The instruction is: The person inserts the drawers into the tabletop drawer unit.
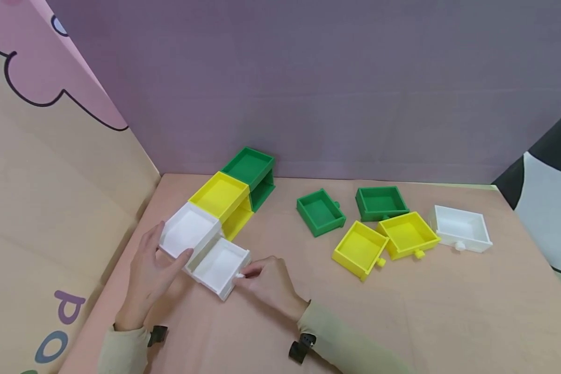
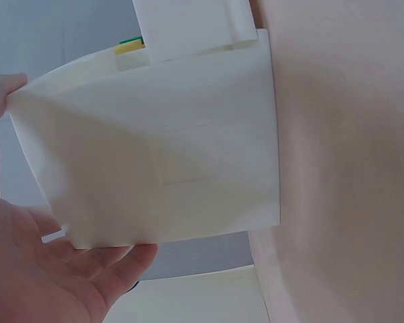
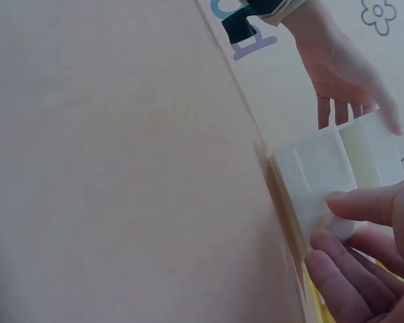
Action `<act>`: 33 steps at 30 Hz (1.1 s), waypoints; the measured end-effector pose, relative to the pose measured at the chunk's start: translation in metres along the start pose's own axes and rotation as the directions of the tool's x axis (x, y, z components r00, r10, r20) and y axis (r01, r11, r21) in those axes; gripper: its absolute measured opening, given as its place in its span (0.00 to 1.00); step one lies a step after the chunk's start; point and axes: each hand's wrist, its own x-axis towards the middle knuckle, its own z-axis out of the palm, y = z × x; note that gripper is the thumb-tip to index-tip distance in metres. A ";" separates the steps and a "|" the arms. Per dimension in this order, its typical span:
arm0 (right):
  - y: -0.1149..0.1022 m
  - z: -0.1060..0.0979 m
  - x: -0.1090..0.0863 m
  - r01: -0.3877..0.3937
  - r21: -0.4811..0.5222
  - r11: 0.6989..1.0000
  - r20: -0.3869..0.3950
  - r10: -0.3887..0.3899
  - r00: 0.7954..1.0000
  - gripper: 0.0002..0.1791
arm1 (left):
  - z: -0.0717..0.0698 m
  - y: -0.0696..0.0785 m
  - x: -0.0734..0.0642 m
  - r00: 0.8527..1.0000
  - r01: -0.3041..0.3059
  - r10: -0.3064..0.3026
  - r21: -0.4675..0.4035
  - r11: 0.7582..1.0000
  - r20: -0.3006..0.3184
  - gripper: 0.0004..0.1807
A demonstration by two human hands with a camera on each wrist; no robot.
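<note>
A white drawer case (image 1: pixel 189 228) stands at the near end of a row, beside a yellow case (image 1: pixel 221 196) and a green case (image 1: pixel 249 169). My left hand (image 1: pixel 149 270) grips the white case, thumb at one top edge and fingers on the opposite side, as the left wrist view also shows. Out of its front sticks a white drawer (image 1: pixel 219 264), part of it inside the case. Between thumb and fingers, my right hand (image 1: pixel 273 285) pinches the drawer's round knob (image 3: pixel 343 229). The yellow and green cases have open fronts with no drawer in them.
Loose drawers lie to the right: two green (image 1: pixel 321 213) (image 1: pixel 381 202), two yellow (image 1: pixel 360 249) (image 1: pixel 408 235) and one white (image 1: pixel 463 228). One yellow drawer sits against the white one. A grey-purple wall (image 1: pixel 332 93) rises behind the pink tabletop (image 1: pixel 402 311), with a printed panel at left.
</note>
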 end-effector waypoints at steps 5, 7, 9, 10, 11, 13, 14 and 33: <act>-0.001 0.000 0.001 0.029 -0.019 0.999 -0.002 -0.029 1.000 0.06 | -0.001 0.000 -0.001 1.000 -0.007 0.007 0.008 1.000 -0.001 0.53; -0.002 0.000 0.001 0.043 -0.022 0.999 0.005 -0.043 0.999 0.06 | -0.001 0.000 -0.001 1.000 -0.009 0.009 0.014 1.000 -0.002 0.53; -0.003 0.000 0.002 0.033 -0.020 0.999 0.018 -0.033 0.999 0.05 | -0.001 0.000 -0.001 1.000 -0.009 0.010 0.016 1.000 -0.003 0.53; -0.003 0.000 0.002 0.028 -0.018 0.999 0.025 -0.027 0.999 0.05 | -0.001 0.000 -0.001 1.000 -0.009 0.009 0.016 1.000 -0.003 0.53; -0.003 0.001 0.002 0.024 -0.019 1.000 0.030 -0.024 0.999 0.05 | -0.001 0.000 -0.001 1.000 -0.008 0.009 0.017 1.000 -0.003 0.53; -0.005 0.001 0.002 0.016 -0.021 1.000 0.037 -0.016 0.999 0.05 | 0.000 0.000 -0.001 1.000 -0.006 0.006 0.017 1.000 0.000 0.53; -0.005 0.001 0.001 0.012 -0.021 1.000 0.038 -0.011 0.999 0.05 | 0.000 0.000 -0.001 1.000 -0.006 0.006 0.017 1.000 0.000 0.53; -0.001 0.004 0.008 0.018 0.024 1.000 0.076 -0.020 0.997 0.09 | 0.001 -0.001 -0.001 1.000 -0.016 0.016 0.000 1.000 -0.006 0.53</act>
